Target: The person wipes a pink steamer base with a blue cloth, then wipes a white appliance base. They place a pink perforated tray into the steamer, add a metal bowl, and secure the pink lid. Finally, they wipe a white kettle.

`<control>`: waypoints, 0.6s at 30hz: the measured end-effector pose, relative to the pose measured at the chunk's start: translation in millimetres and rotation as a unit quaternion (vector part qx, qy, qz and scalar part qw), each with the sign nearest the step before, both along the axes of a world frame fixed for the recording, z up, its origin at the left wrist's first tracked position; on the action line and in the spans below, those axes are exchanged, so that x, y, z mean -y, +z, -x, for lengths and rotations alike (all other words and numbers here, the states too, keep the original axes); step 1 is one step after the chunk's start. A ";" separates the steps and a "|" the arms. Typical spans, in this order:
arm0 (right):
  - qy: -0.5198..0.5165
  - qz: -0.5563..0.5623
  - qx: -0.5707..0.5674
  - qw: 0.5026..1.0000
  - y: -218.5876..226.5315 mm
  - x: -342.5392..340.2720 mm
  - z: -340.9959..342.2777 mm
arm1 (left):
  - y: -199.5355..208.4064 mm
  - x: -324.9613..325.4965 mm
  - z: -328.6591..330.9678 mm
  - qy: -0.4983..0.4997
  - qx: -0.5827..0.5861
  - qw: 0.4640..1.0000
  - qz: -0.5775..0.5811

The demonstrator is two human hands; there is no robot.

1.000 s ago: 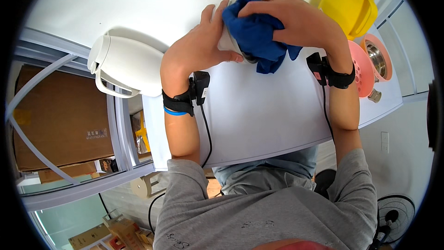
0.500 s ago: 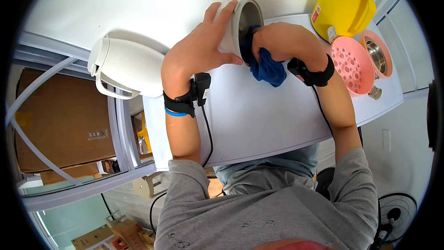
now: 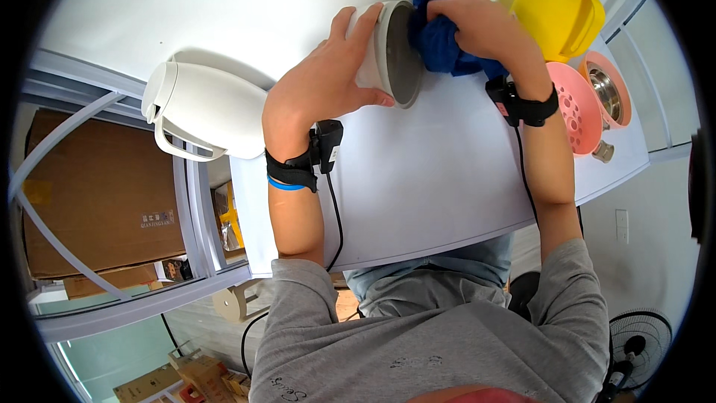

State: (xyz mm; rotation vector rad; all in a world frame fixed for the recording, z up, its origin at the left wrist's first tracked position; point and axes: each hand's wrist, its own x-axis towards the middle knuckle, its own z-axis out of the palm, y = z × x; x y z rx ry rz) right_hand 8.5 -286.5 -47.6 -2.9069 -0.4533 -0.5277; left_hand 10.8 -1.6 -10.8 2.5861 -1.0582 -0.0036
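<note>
Hands (image 3: 481, 26) apart, cloth (image 3: 440, 46) now outside pot (image 3: 401, 56)

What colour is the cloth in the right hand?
The cloth is deep blue; it shows best in the head view.

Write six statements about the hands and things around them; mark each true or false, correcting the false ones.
1. The right hand holds a crumpled blue cloth. True.
2. The left hand is empty. False: it grips a pale grey round container.
3. The container opens toward the right. True.
4. A yellow, handled plastic jug is left of the container. False: it is on the right.
5. A white, handled plastic jug is left of the left hand. True.
6. A pink, round, perforated dish lies between the hands. False: it is right of both.
</note>
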 end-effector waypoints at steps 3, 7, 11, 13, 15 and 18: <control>0.037 -0.045 0.016 0.998 26.4 -6.2 15.4 | -4.2 -0.1 -1.0 -0.002 0.016 1.000 -0.002; 0.070 -0.070 0.011 0.995 49.9 -34.2 30.0 | -5.6 -0.3 0.6 0.025 0.015 0.999 -0.016; 0.054 -0.079 -0.015 0.995 50.8 -39.4 24.6 | -5.2 -5.3 0.0 0.025 0.019 0.999 -0.009; 0.053 -0.081 0.042 0.994 21.6 -25.0 6.2 | -6.0 -2.0 -2.4 0.010 0.030 0.999 -0.006; 0.026 -0.074 0.044 0.996 3.0 -16.9 -8.3 | -6.8 0.2 -2.2 0.012 0.030 0.999 -0.004; 0.003 -0.030 -0.039 0.999 -16.3 -12.8 -18.9 | -5.4 1.6 -1.3 0.018 0.027 0.999 -0.007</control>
